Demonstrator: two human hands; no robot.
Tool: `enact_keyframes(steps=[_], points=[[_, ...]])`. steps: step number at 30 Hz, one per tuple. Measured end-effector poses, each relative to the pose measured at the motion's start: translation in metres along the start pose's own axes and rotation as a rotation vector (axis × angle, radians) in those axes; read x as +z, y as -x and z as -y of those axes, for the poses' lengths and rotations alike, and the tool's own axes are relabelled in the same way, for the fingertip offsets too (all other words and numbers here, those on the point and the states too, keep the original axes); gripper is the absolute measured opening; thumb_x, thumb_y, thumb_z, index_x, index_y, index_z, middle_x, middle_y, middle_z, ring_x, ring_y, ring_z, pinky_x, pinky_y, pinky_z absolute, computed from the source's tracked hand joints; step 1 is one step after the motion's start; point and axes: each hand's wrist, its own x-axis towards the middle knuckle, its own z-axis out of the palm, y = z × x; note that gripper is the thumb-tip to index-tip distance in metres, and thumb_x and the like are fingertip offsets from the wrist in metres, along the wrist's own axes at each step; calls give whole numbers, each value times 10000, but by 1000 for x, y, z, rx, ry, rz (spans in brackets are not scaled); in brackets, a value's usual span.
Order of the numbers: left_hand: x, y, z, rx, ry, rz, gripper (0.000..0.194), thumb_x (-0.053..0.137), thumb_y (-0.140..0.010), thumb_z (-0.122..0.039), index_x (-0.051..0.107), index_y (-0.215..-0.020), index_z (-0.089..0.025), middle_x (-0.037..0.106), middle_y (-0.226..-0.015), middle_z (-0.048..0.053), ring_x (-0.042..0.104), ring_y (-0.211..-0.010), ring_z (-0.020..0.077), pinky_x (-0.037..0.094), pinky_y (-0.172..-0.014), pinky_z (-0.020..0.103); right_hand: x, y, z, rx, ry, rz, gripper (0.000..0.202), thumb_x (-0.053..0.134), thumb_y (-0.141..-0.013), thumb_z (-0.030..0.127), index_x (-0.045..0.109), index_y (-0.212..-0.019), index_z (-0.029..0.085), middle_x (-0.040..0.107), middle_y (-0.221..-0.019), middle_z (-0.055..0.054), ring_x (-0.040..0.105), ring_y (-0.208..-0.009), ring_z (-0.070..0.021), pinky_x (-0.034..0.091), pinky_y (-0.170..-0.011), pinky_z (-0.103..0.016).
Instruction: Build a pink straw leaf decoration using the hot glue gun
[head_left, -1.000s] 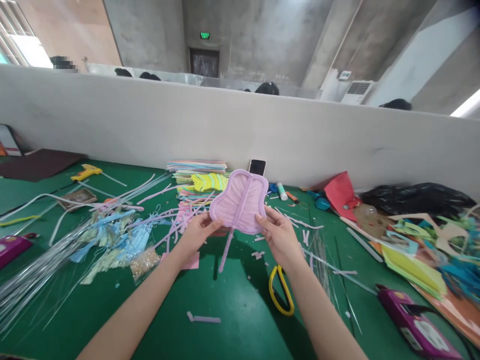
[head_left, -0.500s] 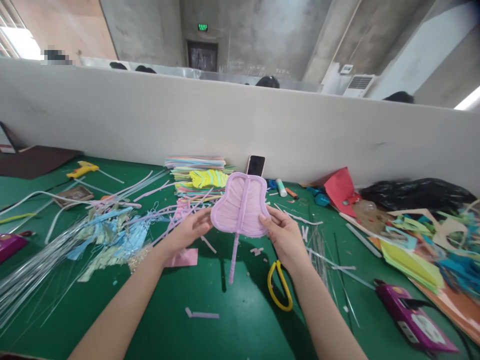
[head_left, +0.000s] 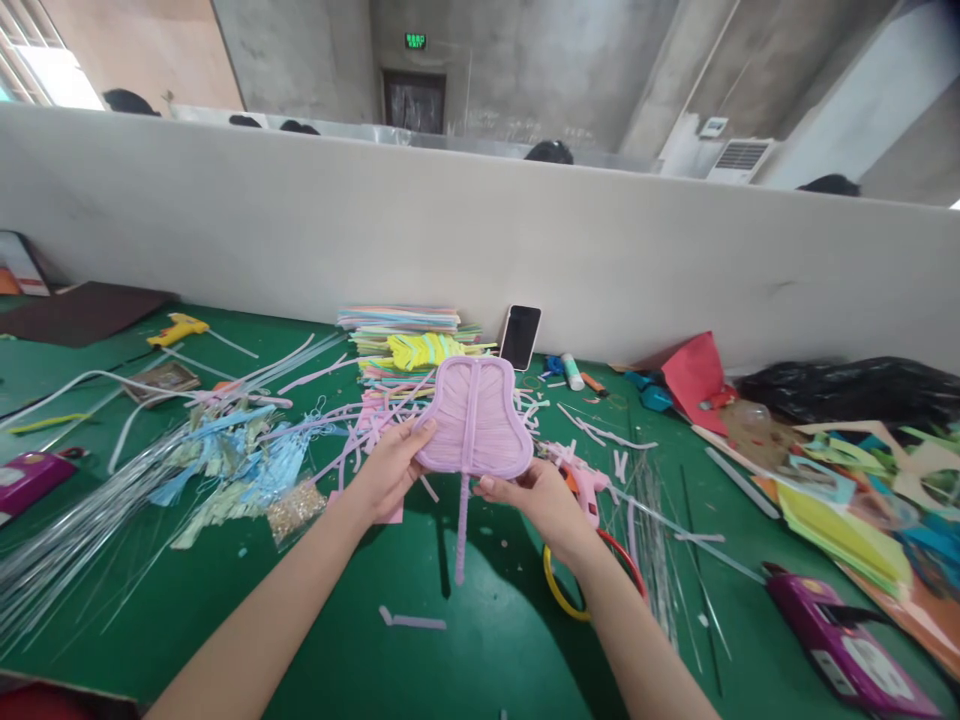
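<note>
Tabletop (head_left: 495, 640) open between forearms (head_left: 292, 590) around 2 scraps (head_left: 418, 622); held fan (head_left: 472, 418) blocks above; wires (head_left: 105, 530) obstruct left; partition (head_left: 450, 230) bars far side

L hand (head_left: 390, 468) pt. bhd fan (head_left: 491, 420), bag (head_left: 847, 395) cropped

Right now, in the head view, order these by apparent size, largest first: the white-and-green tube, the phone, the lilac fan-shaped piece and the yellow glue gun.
1. Lilac fan-shaped piece
2. Phone and yellow glue gun: too alike to rank
3. White-and-green tube
</note>
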Motion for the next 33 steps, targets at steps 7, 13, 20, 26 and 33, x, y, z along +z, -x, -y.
enact_keyframes(steps=[7,13,20,26,33], points=[[-10,-5,-2,-3,37,-27,208,752,-769,-278,730,-873,-99,754,-804,78,682,-673,147,573,-637,219,-12,8,6,-20,205,49,293,767,-679,459,773,-798,191,742,-690,-33,696,-622,-196,580,-636,-332],[-10,-5,-4,9,39,-49,199,743,-773,-274,735,-884,-109,758,-836,80,687,-707,160,561,-629,220,-23,27,21,-88,398,-40,433,782,-678,437,736,-1054,226,725,-1118,-86,672,-1017,-262,543,-873,-408],[0,4,-4,-41,1,-31,265,822,-672,-303,734,-846,-123,749,-784,57,653,-631,129,554,-600,208,-7,17,21,-5,-59,-138,400,728,-728,531,673,-950,203,737,-878,-45,704,-752,-183,583,-728,-324],[0,5,-6,-51,-34,-68,369,847,-630,-337,718,-910,-134,752,-791,59,686,-685,176,564,-689,279,-11,17,12,51,-52,-102,401,786,-654,533,701,-819,178,688,-744,-20,641,-649,-138,584,-674,-295],[-4,3,0,-72,-84,-116,351,836,-637,-344,706,-873,-118,749,-801,77,690,-711,224,542,-737,362,-7,12,11,101,-3,-96,410,740,-704,548,720,-906,192,684,-740,2,585,-628,-109,499,-584,-230]])
